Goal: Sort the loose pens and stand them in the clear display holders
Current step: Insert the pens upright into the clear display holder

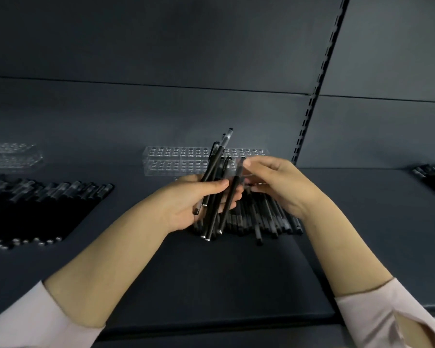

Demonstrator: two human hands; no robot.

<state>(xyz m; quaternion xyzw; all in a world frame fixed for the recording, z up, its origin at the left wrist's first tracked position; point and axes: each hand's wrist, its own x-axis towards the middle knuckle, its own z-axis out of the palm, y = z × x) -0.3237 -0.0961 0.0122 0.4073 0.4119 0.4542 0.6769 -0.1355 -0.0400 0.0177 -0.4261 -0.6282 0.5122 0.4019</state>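
While left hand (194,197) grips a pen bundle (217,156), right hand (279,187) pinches one pen (236,178).
Loose pile (264,219) at 6 o'clock of holder (171,162); more pens (35,204) at 9, second holder (10,156) at 10.

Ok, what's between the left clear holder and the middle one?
Only bare dark shelf, seen in the head view, separates the left clear holder from the middle holder.
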